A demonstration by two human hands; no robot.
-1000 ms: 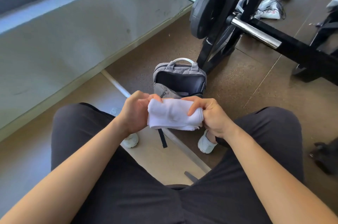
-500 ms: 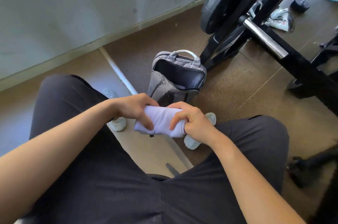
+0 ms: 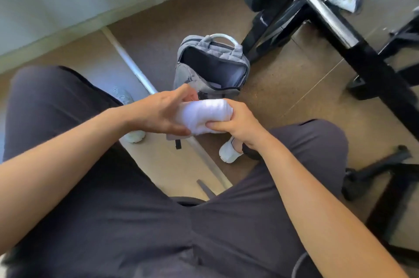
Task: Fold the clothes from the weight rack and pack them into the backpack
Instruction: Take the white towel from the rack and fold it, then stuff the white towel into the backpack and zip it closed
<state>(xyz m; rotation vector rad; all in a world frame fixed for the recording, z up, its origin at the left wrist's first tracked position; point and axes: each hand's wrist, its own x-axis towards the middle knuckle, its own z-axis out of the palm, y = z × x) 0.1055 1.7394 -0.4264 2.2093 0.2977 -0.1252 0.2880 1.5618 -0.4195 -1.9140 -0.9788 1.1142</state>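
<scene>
Right hand (image 3: 238, 124) grips the rolled white garment (image 3: 204, 114); left hand (image 3: 162, 114) steadies it, fingers straight. Keep it tight entering the backpack (image 3: 192, 73).

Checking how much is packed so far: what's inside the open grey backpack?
The unzipped backpack shows only dark lining in its main compartment, with no clothes visible. Its depths are shadowed, and the left hand and rolled white garment cover its lower front.
</scene>
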